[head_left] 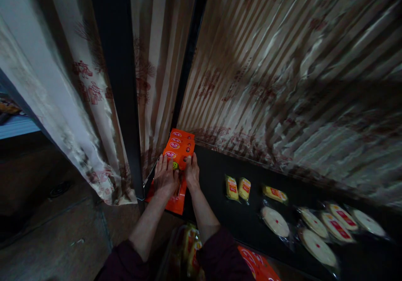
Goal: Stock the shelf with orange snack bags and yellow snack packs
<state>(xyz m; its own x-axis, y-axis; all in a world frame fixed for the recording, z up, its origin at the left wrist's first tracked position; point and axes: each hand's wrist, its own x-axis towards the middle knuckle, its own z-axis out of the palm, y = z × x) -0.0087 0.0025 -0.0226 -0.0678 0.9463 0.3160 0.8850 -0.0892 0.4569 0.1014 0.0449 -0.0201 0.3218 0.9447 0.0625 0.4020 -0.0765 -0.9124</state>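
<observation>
Several overlapping orange packets with oval white-lettered logos lie in a row at the table's far left corner. My left hand rests flat on the nearest packet, fingers stretched forward. Along that packet's right edge lies my right hand, its fingers straight and its thumb toward the packet's top. The lower orange packet has a see-through part, partly hidden beneath my left hand and wrist.
On the dark table lie small yellow wrapped packs and several round, pale, plastic-wrapped items. Patterned curtains hang behind, beside a dark post. A clear container and another orange packet are near me.
</observation>
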